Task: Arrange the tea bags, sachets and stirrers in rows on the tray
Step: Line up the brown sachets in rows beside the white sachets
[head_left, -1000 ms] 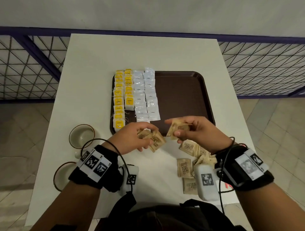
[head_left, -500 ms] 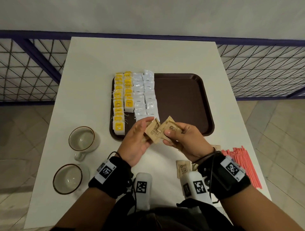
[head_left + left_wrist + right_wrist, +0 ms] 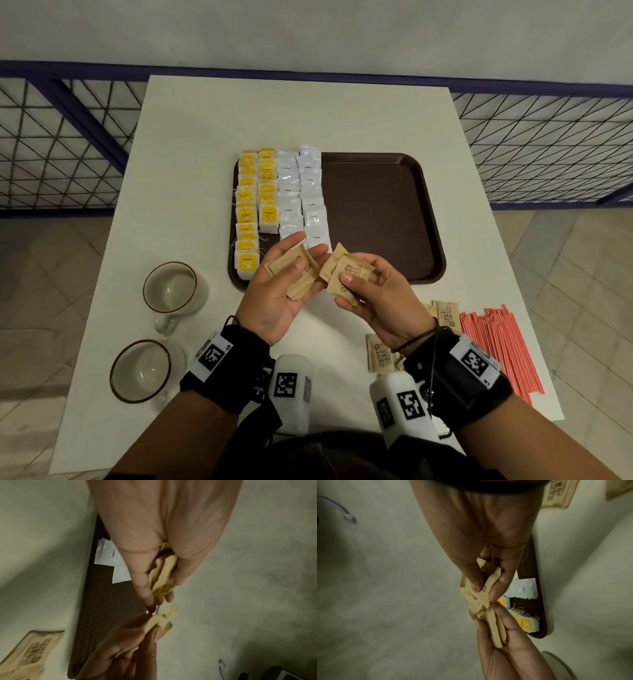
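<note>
A dark brown tray (image 3: 383, 205) holds two rows of yellow tea bags (image 3: 247, 219) and two rows of white coffee sachets (image 3: 301, 195) on its left side. Above the tray's near edge, my left hand (image 3: 291, 270) lies palm up and holds several brown sugar sachets (image 3: 294, 274) under its thumb. My right hand (image 3: 363, 284) pinches a few more brown sachets (image 3: 342, 274) right beside them. Loose brown sachets (image 3: 447, 315) and a bundle of red stirrers (image 3: 500, 353) lie on the white table at right.
Two empty cups (image 3: 173, 291) (image 3: 140, 371) stand on the table's left near side. The tray's right half is bare. A purple metal railing (image 3: 68, 137) with mesh runs behind the table. Tiled floor surrounds it.
Both hands rose from the pile of loose sachets and turned palm up over the tray's near edge, carrying brown sachets. The head view tilted, bringing the stirrers into sight.
</note>
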Tool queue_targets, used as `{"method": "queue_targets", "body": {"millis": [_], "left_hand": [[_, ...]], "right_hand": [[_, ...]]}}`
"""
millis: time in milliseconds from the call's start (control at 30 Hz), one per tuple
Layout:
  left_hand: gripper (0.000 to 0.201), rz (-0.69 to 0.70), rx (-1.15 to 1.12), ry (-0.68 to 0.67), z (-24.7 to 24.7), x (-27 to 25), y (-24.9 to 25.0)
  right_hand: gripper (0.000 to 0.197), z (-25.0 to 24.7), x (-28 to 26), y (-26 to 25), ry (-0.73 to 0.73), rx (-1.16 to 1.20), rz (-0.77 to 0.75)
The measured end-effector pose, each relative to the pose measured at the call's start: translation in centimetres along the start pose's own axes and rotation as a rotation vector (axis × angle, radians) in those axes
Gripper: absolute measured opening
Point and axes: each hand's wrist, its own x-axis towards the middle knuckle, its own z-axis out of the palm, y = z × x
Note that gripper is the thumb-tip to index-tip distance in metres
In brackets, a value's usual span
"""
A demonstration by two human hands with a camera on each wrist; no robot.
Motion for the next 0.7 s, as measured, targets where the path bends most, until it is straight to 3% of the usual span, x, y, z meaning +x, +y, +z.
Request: {"method": "queue_targets", "body": {"millis": [267, 433, 567, 700], "left_hand": [[0.026, -0.041, 0.196, 0.123, -0.4, -0.1, 0.1], [0.014, -0.082, 0.381, 0.061, 0.5, -0.5, -0.4], [0.004, -0.016, 0.517, 0.073, 0.7, 0.0, -0.8], [0.014, -0.009, 0.562, 0.133, -0.1, 0.5, 0.1]], "right_hand": [[0.016, -1.0, -0.2, -0.6, -0.008, 0.034, 0.024], [0.012, -0.6, -0.1, 0.0, 0.052, -0.060, -0.049], [0.011, -0.1, 0.0, 0.3, 0.043, -0.027, -0.068], [0.010, -0.9, 0.2, -0.1, 0.135, -0.105, -0.116]]}}
